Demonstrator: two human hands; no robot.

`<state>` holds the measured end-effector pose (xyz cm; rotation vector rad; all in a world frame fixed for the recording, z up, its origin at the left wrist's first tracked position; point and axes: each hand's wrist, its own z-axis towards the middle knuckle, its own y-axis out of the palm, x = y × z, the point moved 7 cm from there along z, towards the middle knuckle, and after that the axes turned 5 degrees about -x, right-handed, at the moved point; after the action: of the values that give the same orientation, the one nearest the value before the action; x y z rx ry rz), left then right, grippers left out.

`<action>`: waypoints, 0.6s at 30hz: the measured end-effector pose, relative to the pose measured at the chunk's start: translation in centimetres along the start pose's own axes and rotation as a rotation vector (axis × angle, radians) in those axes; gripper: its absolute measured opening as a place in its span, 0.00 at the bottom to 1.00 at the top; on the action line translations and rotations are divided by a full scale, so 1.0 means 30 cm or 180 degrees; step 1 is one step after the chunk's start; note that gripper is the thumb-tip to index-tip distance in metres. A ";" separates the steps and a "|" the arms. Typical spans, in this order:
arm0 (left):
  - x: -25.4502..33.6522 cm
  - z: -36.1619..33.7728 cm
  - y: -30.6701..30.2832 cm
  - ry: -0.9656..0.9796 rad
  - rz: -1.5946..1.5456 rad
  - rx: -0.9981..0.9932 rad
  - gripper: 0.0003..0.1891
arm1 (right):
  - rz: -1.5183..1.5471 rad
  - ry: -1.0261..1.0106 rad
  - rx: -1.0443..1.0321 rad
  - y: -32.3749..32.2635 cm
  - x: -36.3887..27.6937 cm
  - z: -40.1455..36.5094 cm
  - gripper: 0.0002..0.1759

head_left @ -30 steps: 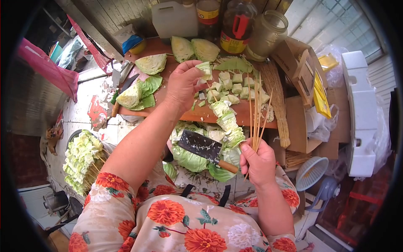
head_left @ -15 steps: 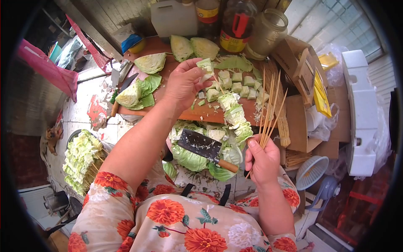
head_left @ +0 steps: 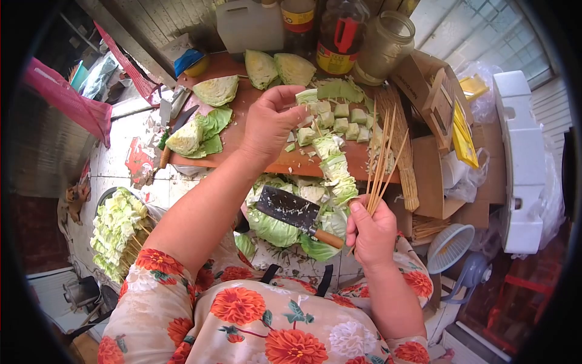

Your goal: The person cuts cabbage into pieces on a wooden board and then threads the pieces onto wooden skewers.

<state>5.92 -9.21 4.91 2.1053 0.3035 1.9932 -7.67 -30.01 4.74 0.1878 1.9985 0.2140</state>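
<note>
We see the left hand (head_left: 270,124) pinching a pale green cabbage square (head_left: 307,97) above the reddish wooden cutting board (head_left: 297,162). The right hand (head_left: 371,233), fisted around thin bamboo skewers (head_left: 383,155), has swung the cabbage-loaded one back leftward.

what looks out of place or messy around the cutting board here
The cleaver lies flat on loose cabbage leaves below the cutting board, not on it. Scraps litter the tiles left of the board. The left hand pinches a cabbage piece; the right hand grips skewers.
</note>
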 end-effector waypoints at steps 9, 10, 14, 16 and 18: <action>-0.019 -0.020 0.044 -0.0229 -0.0148 -0.0044 0.16 | 0.0256 -0.0127 -0.0075 0.008 0.035 0.002 0.04; -0.017 -0.021 0.047 -0.0222 -0.0041 -0.0087 0.15 | 0.0256 -0.0126 -0.0073 0.008 0.035 0.001 0.04; -0.015 -0.030 0.054 -0.0223 0.0158 -0.0148 0.14 | 0.0227 -0.0191 -0.0065 0.013 0.029 -0.003 0.04; -0.016 -0.044 0.070 -0.0234 0.0218 -0.0220 0.12 | 0.0217 -0.0220 -0.0053 0.012 0.026 -0.004 0.04; -0.013 -0.048 0.077 -0.0235 0.0276 -0.0285 0.11 | 0.0244 -0.0210 -0.0065 0.008 0.024 -0.003 0.04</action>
<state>4.46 -11.50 5.30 2.1640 0.1096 1.9314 -8.06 -29.62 4.21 0.2554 1.9247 0.2737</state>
